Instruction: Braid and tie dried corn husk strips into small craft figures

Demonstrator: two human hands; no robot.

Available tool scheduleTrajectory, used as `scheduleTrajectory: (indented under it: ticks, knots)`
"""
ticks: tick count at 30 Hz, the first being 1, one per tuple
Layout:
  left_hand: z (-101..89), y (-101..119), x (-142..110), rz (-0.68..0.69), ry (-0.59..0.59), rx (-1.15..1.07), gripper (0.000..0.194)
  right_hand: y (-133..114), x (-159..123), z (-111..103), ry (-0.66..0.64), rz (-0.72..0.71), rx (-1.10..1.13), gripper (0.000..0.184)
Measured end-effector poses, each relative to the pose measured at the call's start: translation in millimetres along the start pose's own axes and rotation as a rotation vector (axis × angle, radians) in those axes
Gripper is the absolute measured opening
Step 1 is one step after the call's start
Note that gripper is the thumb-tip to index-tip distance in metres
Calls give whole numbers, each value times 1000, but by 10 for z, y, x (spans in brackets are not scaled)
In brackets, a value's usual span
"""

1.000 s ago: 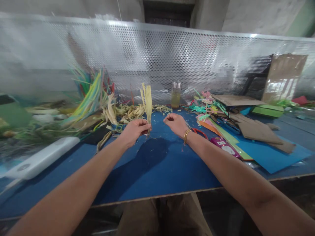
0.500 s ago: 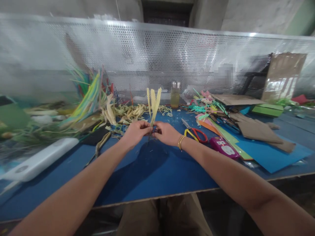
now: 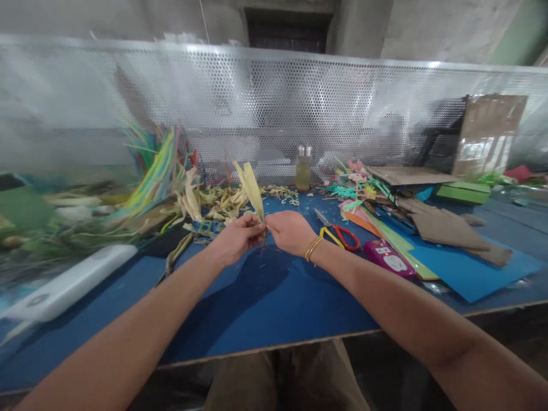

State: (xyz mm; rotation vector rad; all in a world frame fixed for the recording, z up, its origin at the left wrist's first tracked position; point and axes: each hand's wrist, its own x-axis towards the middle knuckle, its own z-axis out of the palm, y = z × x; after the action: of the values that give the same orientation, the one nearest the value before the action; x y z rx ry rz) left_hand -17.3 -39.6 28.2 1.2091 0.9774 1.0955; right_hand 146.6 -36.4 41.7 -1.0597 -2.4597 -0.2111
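My left hand (image 3: 238, 240) is closed in a pinch around the lower end of a pale yellow corn husk (image 3: 252, 191). The husk's strips point up and lean to the left, and thin ends hang below the fingers. Right against it, my right hand (image 3: 291, 233), with a gold bracelet (image 3: 313, 248) at the wrist, is closed at the same gathered base. Its fingertips are partly hidden, so what else they pinch there cannot be made out. Scissors (image 3: 346, 237) with red and yellow handles lie just right of my right hand.
Dried husk pieces (image 3: 218, 200) and bundled colored strips (image 3: 156, 177) lie behind and left. A white power strip (image 3: 81, 279) sits at left. A glass bottle (image 3: 303, 168) stands at the back. To the right are a purple device (image 3: 389, 258), blue paper (image 3: 483, 274) and cardboard (image 3: 454, 231).
The husk has turned from upright with its strips fanned apart to leaning left, seen as one broader bunch. Both hands stay together at its base; the right hand has rolled, its back now facing up.
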Motion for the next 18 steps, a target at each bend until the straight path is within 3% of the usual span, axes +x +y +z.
scheduleTrajectory:
  ticks: [5,13,18]
  knots:
    - [-1,-29,39,169,-16,202,29,42,20,84,71,172,266,20]
    - [21,47,-6,170,58,467,28,42,44,125,118,174,409,20]
    - [-48,49,0,127,-15,433,25,182,21,75,-1,156,579,19]
